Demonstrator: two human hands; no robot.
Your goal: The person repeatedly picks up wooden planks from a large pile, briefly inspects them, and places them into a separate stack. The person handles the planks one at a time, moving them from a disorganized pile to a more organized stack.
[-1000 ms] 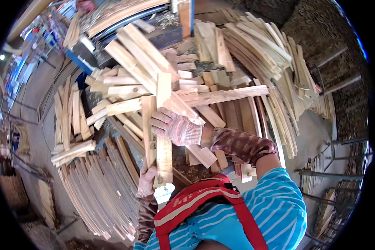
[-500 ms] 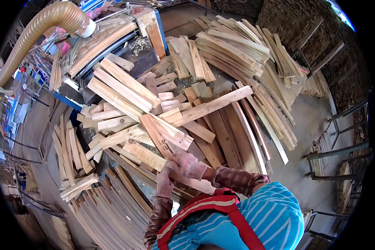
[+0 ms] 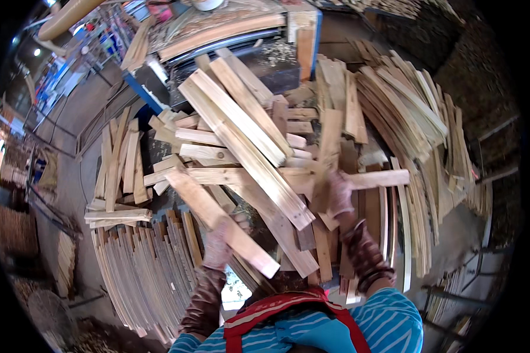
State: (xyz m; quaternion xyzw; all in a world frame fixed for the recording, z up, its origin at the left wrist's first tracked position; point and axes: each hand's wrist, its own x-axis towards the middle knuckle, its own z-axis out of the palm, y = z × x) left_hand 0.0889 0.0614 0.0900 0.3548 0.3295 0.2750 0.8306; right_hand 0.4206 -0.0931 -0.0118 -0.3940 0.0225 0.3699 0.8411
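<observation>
Right now, in the head view, I have the gloved left hand [image 3: 217, 247] at the lower middle of the frame, its fingers wrapped around 1 pale board [image 3: 206, 203], which slants down to the right from left of centre. Right of centre, the right hand [image 3: 340, 197] is at the lower end of 1 brownish board [image 3: 331, 134]; blur hides its fingers, so I cannot tell whether they grip or merely touch. That board crosses over a long board [image 3: 380, 179] running across the middle. I judge the work partway: a row of boards [image 3: 140, 276] lies lined up at lower left and a layered stack [image 3: 394, 117] fills the upper right, while loose boards [image 3: 250, 156] lie crisscross at the centre, below the dark machine bed [image 3: 285, 78], so plenty of handling seems left.
</observation>
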